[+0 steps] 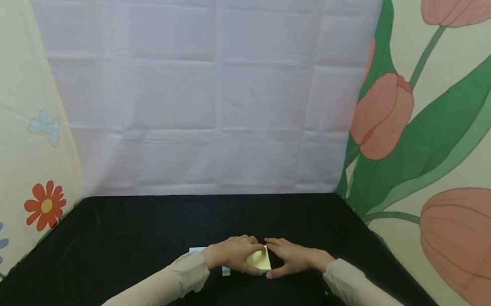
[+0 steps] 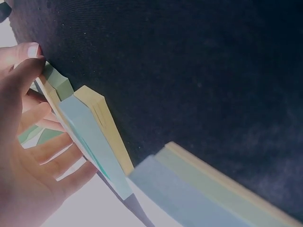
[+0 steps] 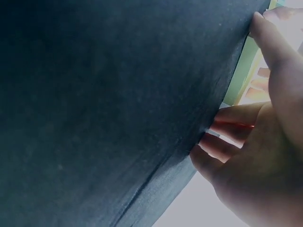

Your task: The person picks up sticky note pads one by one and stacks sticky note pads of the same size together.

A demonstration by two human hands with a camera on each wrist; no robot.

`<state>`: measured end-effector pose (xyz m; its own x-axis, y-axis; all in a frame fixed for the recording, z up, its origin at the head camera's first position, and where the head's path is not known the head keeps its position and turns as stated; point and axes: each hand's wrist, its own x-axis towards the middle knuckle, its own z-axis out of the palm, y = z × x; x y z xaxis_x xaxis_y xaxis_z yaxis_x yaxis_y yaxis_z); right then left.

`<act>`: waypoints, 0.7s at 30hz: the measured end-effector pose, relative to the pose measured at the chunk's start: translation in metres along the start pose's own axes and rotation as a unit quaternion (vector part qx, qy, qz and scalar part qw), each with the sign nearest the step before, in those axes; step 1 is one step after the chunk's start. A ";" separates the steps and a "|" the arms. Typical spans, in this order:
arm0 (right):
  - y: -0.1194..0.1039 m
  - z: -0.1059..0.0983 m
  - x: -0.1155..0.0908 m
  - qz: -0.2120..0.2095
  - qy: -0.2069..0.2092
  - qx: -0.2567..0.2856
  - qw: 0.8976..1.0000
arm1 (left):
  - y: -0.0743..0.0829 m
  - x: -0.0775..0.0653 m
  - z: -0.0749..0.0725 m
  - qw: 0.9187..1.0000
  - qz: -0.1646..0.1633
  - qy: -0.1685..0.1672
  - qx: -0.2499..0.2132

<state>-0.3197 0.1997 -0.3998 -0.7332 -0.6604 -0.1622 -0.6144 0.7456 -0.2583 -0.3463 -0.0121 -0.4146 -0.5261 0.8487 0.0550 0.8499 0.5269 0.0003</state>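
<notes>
A yellow-topped pad of paper notes (image 1: 260,260) lies on the black table between both hands. My left hand (image 1: 235,254) covers its left part, thumb along the near edge and fingers over the far side. My right hand (image 1: 297,258) reaches in from the right, with thumb and index fingertips spread at the pad's right corners. The right wrist view shows a green and yellow paper block (image 3: 244,71) between that thumb and the fingers. Beside my left hand, a blue-and-yellow stack (image 2: 102,137) and a blue, green and yellow stack (image 2: 208,189) appear in the left wrist view.
A pale blue piece (image 1: 197,249) shows behind the left wrist, and a small blue and yellow end (image 1: 226,271) pokes out below it. The black tabletop (image 1: 150,228) meets a white cloth (image 1: 153,87) at the back. Flower-printed sheets (image 1: 455,146) hang at the sides.
</notes>
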 end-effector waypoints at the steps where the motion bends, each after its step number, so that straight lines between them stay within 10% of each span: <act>1: 0.000 0.000 0.001 0.000 -0.001 0.001 1.000 | 0.000 0.000 0.000 1.000 0.000 -0.001 0.000; 21: 0.008 -0.014 -0.001 0.056 -0.024 -0.033 0.998 | -0.003 -0.013 -0.011 1.000 -0.002 0.021 -0.019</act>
<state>-0.3273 0.2076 -0.3884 -0.7844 -0.5750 -0.2326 -0.5482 0.8181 -0.1737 -0.3415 -0.0249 -0.4044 -0.5285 0.8434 0.0966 0.8487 0.5275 0.0377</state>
